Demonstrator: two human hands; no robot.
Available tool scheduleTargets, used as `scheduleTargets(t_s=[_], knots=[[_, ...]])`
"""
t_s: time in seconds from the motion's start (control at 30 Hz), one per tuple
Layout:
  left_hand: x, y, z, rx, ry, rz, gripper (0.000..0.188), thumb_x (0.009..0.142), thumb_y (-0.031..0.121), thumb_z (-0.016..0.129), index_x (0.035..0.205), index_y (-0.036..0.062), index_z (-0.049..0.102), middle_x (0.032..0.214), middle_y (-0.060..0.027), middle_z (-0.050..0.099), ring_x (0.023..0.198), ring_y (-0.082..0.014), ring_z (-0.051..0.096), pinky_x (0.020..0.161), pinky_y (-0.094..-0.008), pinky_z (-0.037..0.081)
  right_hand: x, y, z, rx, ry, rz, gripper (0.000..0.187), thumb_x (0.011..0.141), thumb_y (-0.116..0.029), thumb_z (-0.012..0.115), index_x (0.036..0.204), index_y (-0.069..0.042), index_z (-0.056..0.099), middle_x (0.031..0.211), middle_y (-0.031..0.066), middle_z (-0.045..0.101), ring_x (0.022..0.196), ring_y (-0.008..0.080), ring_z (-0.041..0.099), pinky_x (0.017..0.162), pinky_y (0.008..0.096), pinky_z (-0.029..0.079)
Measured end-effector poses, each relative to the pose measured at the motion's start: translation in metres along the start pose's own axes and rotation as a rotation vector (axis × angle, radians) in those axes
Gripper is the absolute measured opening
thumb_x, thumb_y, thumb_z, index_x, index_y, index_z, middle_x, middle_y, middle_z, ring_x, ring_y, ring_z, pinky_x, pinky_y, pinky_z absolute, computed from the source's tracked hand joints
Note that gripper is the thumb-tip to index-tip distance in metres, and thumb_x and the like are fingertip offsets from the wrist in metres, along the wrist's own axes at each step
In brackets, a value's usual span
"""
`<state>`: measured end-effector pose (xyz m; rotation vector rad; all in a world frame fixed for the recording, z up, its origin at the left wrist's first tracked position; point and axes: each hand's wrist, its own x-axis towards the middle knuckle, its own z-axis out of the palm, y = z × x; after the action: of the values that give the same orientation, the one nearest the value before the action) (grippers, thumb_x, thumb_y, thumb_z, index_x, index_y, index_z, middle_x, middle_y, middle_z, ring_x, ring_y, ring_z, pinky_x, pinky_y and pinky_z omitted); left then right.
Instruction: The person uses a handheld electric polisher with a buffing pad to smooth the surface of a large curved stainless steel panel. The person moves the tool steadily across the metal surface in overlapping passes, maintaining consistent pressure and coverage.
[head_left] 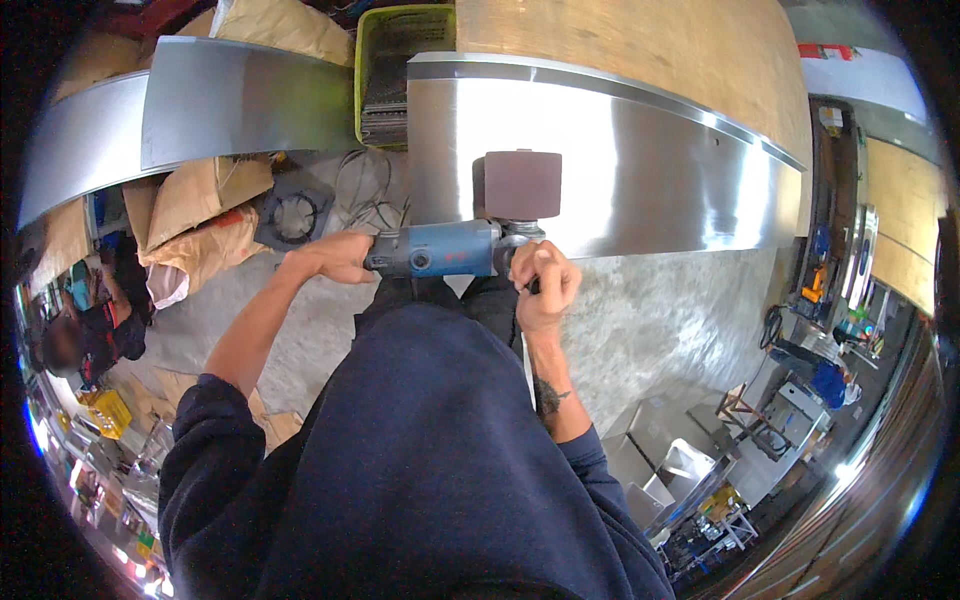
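Across the front of my body I hold a blue power drum sander [450, 248] with both hands. My left hand [343, 257] is closed around its grey rear end. On the other side, my right hand [547, 283] wraps round a dark handle beside the tool's head. The brown sanding drum [523, 184] is over a shiny metal sheet [670, 180] with a raised far edge. Whether the drum touches the sheet or hovers just above it, I cannot tell.
Wooden board [640, 40] lies beyond the sheet. A yellow-green crate [365, 75] stands at its left, near another metal sheet [250, 100] and cardboard boxes [190, 200]. Cables [362, 185] lie on the concrete floor [660, 320]. Another person [95, 325] is at far left.
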<state>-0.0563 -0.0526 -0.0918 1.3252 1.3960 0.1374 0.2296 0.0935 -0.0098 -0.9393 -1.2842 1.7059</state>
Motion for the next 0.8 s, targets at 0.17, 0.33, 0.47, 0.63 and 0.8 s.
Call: scheduleTargets(t_s=[0.17, 0.33, 0.47, 0.63, 0.8], knots=[[-0.018, -0.031, -0.014, 0.114, -0.064, -0.12, 0.043, 0.077, 0.03, 0.081, 0.095, -0.0063, 0.066, 0.089, -0.0298, 0.071, 0.09, -0.0458, 0.071, 0.08, -0.0517, 0.054, -0.002, 0.016, 0.033, -0.066, -0.058, -0.015, 0.042, 0.101, -0.011, 0.046, 0.061, 0.0, 0.049, 0.058, 0.0066, 0.052, 0.053, 0.0128, 0.046, 0.053, 0.0301, 0.037], [-0.045, -0.074, -0.009, 0.098, -0.102, -0.191, 0.043, 0.075, 0.03, 0.083, 0.092, -0.0069, 0.068, 0.092, -0.0309, 0.072, 0.095, -0.0436, 0.073, 0.081, -0.0492, 0.055, -0.014, 0.021, 0.064, -0.174, -0.14, 0.03, 0.037, 0.099, -0.008, 0.045, 0.064, 0.002, 0.051, 0.061, 0.0098, 0.055, 0.056, 0.0152, 0.048, 0.058, 0.0317, 0.04], [-0.073, -0.106, -0.007, 0.176, -0.096, -0.245, 0.046, 0.076, 0.032, 0.084, 0.094, -0.0065, 0.069, 0.093, -0.0305, 0.072, 0.097, -0.0431, 0.073, 0.082, -0.0491, 0.055, -0.024, 0.032, 0.087, -0.175, -0.228, 0.01, 0.04, 0.101, -0.009, 0.046, 0.062, 0.001, 0.049, 0.061, 0.0082, 0.055, 0.057, 0.0138, 0.049, 0.056, 0.0314, 0.039], [-0.121, -0.132, -0.003, 0.251, 0.065, -0.266, 0.051, 0.073, 0.029, 0.087, 0.107, -0.0027, 0.066, 0.104, -0.0271, 0.072, 0.104, -0.0452, 0.07, 0.088, -0.0502, 0.055, -0.027, 0.04, 0.11, -0.222, -0.391, -0.074, 0.035, 0.098, -0.007, 0.051, 0.064, 0.0, 0.05, 0.061, 0.0069, 0.052, 0.057, 0.0175, 0.049, 0.062, 0.0339, 0.04], [-0.145, -0.112, -0.02, 0.163, 0.073, -0.202, 0.046, 0.074, 0.029, 0.081, 0.102, -0.0051, 0.067, 0.103, -0.0268, 0.071, 0.106, -0.0443, 0.067, 0.092, -0.0499, 0.052, -0.02, 0.021, 0.134, -0.128, -0.45, -0.151, 0.02, 0.083, -0.004, 0.062, 0.066, -0.002, 0.052, 0.06, 0.0116, 0.045, 0.055, 0.0298, 0.044, 0.059, 0.0409, 0.037]])
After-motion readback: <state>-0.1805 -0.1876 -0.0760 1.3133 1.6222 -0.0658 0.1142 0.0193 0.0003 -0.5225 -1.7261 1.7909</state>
